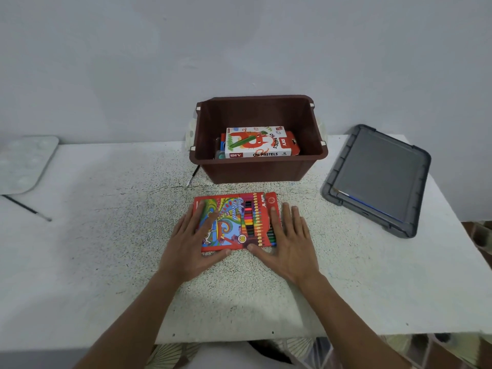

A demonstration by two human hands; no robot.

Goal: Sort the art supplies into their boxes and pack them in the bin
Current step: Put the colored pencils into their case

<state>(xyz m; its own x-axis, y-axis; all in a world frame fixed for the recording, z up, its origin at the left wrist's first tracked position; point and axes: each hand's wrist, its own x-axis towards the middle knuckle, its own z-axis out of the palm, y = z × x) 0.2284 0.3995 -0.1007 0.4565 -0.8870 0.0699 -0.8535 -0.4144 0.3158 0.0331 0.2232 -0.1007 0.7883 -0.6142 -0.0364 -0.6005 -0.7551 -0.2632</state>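
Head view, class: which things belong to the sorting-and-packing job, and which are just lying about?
Job: colour pencil box, oil pastels box, brown bin, paintbrush beside the bin, paintbrush at far left, blue-handled paintbrush.
Lying about, for now: grey lid, white palette.

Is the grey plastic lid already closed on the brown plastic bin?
No, the grey plastic lid lies flat on the white table right of the open brown plastic bin.
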